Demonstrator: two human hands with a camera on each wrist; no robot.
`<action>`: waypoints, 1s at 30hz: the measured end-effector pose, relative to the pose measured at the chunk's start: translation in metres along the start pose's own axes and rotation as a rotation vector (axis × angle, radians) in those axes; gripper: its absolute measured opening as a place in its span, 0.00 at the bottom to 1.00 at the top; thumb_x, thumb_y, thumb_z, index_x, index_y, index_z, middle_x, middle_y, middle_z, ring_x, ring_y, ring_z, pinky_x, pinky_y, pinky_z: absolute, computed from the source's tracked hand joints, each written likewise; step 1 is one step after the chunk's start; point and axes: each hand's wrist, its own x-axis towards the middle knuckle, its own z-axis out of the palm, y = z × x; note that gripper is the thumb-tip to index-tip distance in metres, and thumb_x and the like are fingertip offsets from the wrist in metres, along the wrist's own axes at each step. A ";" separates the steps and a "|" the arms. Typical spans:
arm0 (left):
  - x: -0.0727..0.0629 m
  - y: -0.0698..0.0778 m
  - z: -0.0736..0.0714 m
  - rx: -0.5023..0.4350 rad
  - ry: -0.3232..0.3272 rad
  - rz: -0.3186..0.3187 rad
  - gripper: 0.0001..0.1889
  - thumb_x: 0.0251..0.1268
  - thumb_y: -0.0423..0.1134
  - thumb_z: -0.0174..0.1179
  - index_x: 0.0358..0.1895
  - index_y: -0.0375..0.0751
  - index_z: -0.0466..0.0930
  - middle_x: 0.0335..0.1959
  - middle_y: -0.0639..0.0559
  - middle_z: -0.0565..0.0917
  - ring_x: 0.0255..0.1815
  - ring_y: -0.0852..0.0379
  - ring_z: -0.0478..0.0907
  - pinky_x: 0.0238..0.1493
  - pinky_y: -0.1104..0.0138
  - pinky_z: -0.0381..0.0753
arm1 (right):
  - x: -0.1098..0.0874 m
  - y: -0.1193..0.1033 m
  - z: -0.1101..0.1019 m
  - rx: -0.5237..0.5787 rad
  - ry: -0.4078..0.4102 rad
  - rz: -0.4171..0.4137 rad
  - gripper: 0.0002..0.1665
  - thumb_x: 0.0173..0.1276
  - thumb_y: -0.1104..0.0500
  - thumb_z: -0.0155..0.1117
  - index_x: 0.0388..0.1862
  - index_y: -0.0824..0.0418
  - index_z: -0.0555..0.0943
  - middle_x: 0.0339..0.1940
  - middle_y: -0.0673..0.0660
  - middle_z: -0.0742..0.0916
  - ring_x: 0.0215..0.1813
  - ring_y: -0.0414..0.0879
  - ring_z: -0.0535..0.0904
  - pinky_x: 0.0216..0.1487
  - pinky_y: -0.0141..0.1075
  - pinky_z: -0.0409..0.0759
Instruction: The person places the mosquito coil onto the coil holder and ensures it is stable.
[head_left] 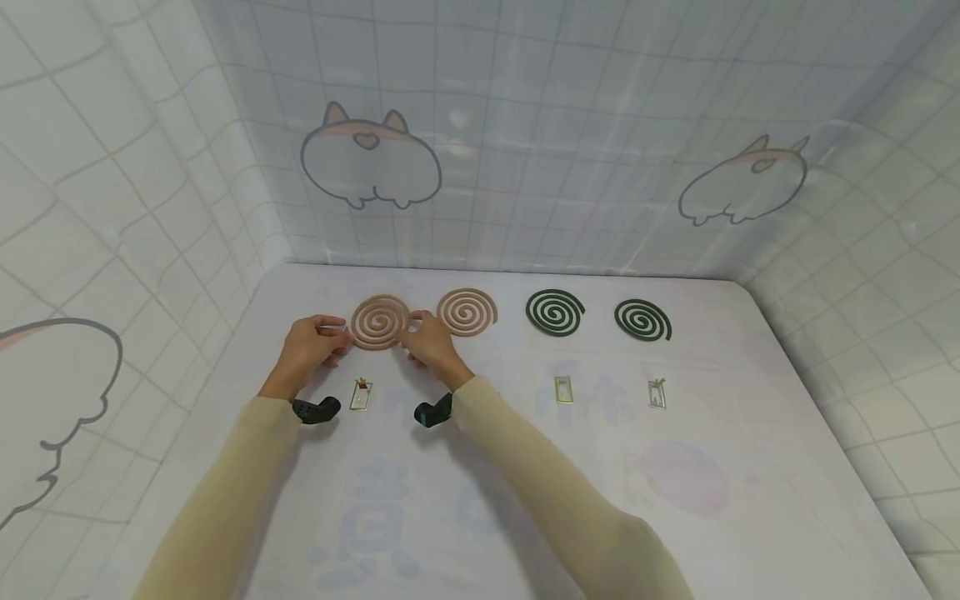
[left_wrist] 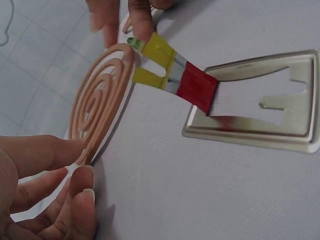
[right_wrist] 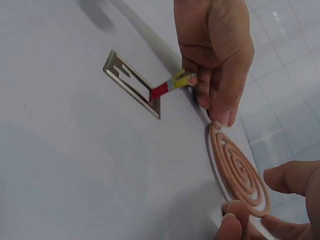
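Note:
A brown mosquito coil (head_left: 380,322) is held between both hands at the left of the table, tilted off the surface in the wrist views. At its left edge my left hand (head_left: 306,345) pinches it, thumb (left_wrist: 70,147) on the upper face and fingers beneath. Across from it, my right hand (head_left: 435,347) grips the right edge with thumb and fingers. Just nearer than the coil lies a small metal coil stand (head_left: 361,395). Its bent-up prong (left_wrist: 197,86) looks red and yellow and points toward the coil.
Right of the held coil lies another brown coil (head_left: 467,313), close to the right hand. Farther right are two dark green coils (head_left: 554,314). Two more metal stands, one yellowish (head_left: 564,390) and one silvery (head_left: 657,393), lie in front of them. Tile-patterned walls (head_left: 510,167) enclose the table.

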 end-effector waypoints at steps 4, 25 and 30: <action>-0.001 -0.002 -0.001 -0.008 -0.004 0.005 0.27 0.73 0.34 0.64 0.70 0.29 0.71 0.55 0.37 0.80 0.34 0.63 0.83 0.30 0.69 0.86 | 0.000 0.000 0.005 0.062 0.026 -0.006 0.31 0.75 0.55 0.67 0.74 0.55 0.70 0.33 0.62 0.89 0.23 0.48 0.82 0.19 0.34 0.79; -0.003 -0.009 -0.003 -0.163 -0.039 0.041 0.29 0.74 0.42 0.65 0.72 0.37 0.69 0.46 0.46 0.86 0.34 0.57 0.86 0.34 0.65 0.88 | -0.002 0.002 0.013 0.325 0.172 0.020 0.22 0.71 0.62 0.72 0.61 0.56 0.78 0.33 0.61 0.91 0.21 0.44 0.77 0.20 0.32 0.75; -0.009 -0.005 -0.005 -0.274 -0.056 0.030 0.29 0.73 0.37 0.66 0.72 0.34 0.68 0.40 0.49 0.90 0.35 0.54 0.88 0.34 0.62 0.89 | -0.005 0.002 0.014 0.325 0.135 0.010 0.21 0.71 0.62 0.72 0.60 0.55 0.79 0.32 0.59 0.91 0.23 0.47 0.78 0.19 0.30 0.74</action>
